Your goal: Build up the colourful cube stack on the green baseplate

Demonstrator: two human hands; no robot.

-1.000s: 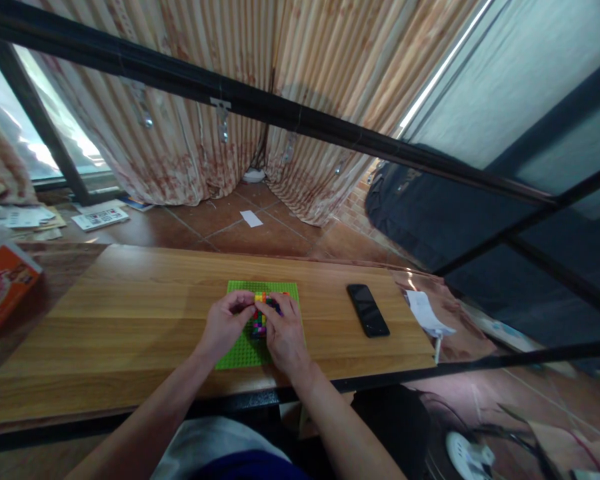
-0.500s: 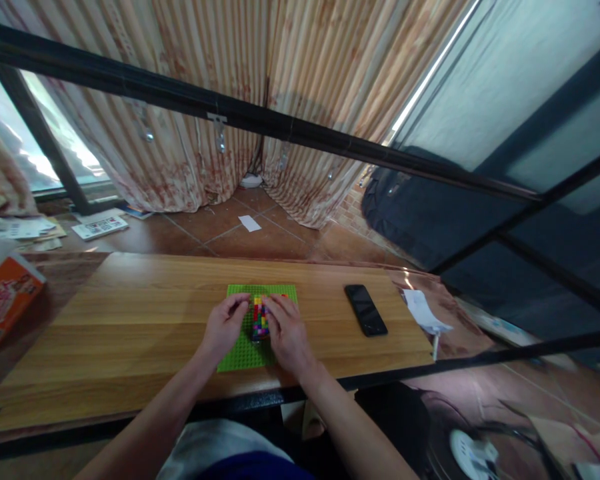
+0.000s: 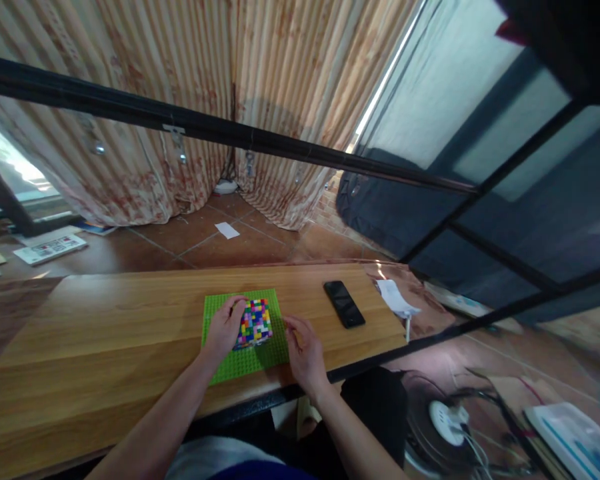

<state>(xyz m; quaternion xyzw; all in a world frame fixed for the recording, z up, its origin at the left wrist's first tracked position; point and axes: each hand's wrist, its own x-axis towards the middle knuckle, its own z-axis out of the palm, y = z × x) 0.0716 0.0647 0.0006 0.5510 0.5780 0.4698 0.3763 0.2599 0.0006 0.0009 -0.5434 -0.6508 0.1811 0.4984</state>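
Note:
A block of multicoloured toy bricks (image 3: 257,321) stands on a green studded baseplate (image 3: 250,364) on the wooden table. My left hand (image 3: 225,328) lies against the block's left side, its fingers curled around the far left edge and steadying it. To the right of the block, over the baseplate's right edge, is my right hand (image 3: 306,352), apart from the bricks. Its thumb and fingertips are drawn together; anything between them is too small to make out.
A black phone (image 3: 345,304) lies on the wooden table (image 3: 130,340), right of the baseplate. White paper (image 3: 397,298) is beyond the table's right end. A dark metal bar (image 3: 280,141) crosses in front of the curtains (image 3: 155,167). A power strip (image 3: 447,423) sits low on the right.
My right hand has left the block and moved right. My left hand has come against its left side, and more of the top shows. The view has shifted to the right.

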